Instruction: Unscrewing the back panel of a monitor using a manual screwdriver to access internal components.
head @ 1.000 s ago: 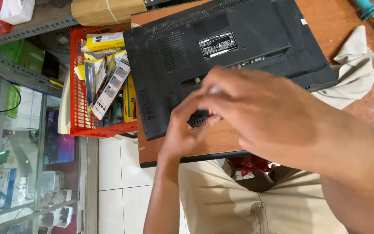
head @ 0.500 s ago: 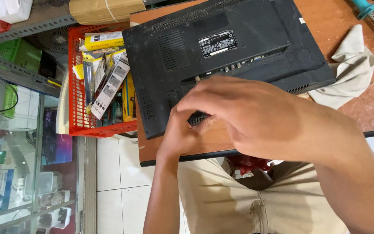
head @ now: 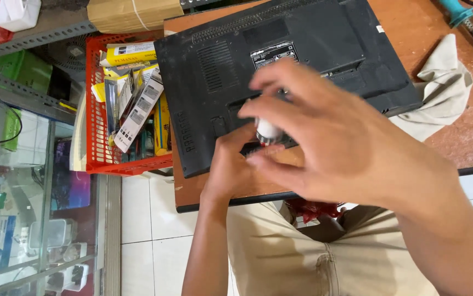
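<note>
Laptop (head: 280, 71) lying upside down on the wooden table (head: 428, 22), black underside up, front edge close to the table's near edge and right corner resting on a beige rag (head: 439, 93). Looks stiff but not something to flex: plastic shell, vents and a label sticker on the base, so probably mid-weight and easy to crack at thin spots like the open recess near the front. Best grabbed by both side edges, flat, not by one corner. Right hand (head: 346, 148) hovering over the front part of the base, fingers (head: 280, 107) spread and loosely curled around a small white round thing (head: 268, 130), maybe a cap or tiny bottle, too blurred to call. Left hand (head: 236, 164) tucked underneath it, fingers bent against the laptop's front edge, pinching or steadying something there, can't tell what exactly. That white bit looks light and smooth, likely slippery, so fingertip grip only. Off to the left, red basket (head: 96, 104) full of boxed parts, sitting beside the table, and a teal-handled tool (head: 459, 11) at the far right corner.
</note>
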